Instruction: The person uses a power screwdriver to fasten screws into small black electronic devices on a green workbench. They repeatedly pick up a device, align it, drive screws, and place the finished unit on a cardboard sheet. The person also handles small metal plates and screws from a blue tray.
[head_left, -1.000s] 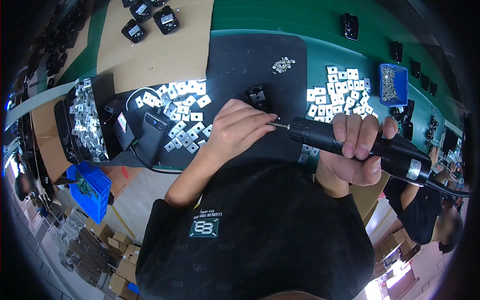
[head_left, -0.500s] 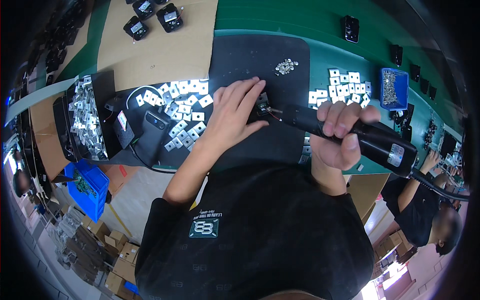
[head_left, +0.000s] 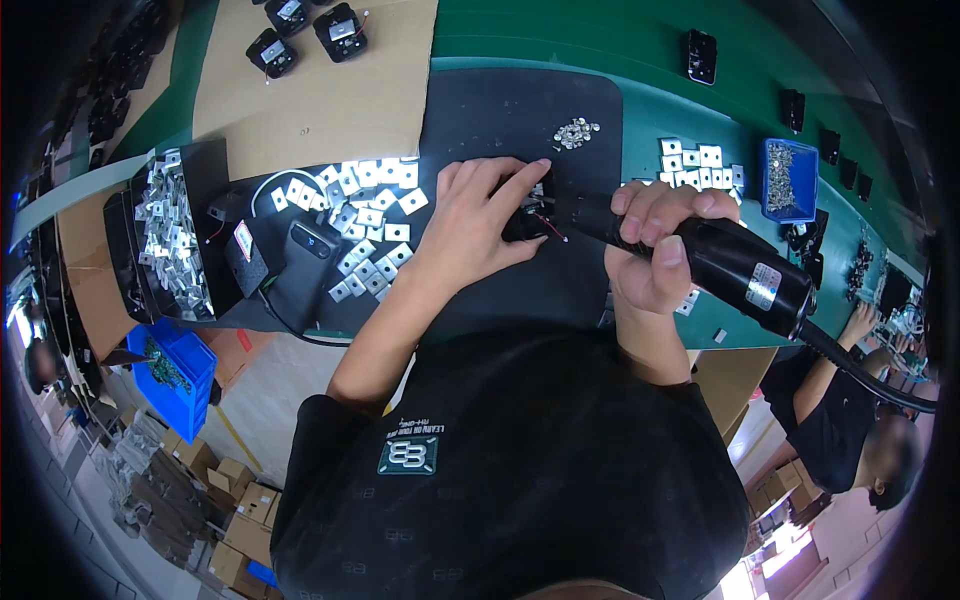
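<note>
My left hand (head_left: pixel 468 220) has its thumb and fingers curled around a small black housing (head_left: pixel 528 224) on the black mat. Bits of metal and a short red-and-white wire show on that housing; the fingers hide much of it. My right hand (head_left: pixel 655 240) is wrapped around a black corded electric screwdriver (head_left: pixel 745 262), held slanting with its nose toward the housing. The screwdriver's tip reaches the housing's right side, and whether it touches a screw I cannot tell. Beyond the housing, a small pile of screws (head_left: pixel 576 133) lies on the mat.
Square metal plates (head_left: pixel 397 232) with holes are spread left of my left hand, and more plates (head_left: pixel 690 180) lie at right. A blue bin (head_left: pixel 790 212) holds small metal parts. Black housings (head_left: pixel 341 33) sit on cardboard (head_left: pixel 310 115). A co-worker (head_left: pixel 835 420) is at the right.
The screwdriver and my right hand have shifted left and slightly nearer. My left hand has moved a little right, with its fingers now closer around the housing, which has turned or shifted.
</note>
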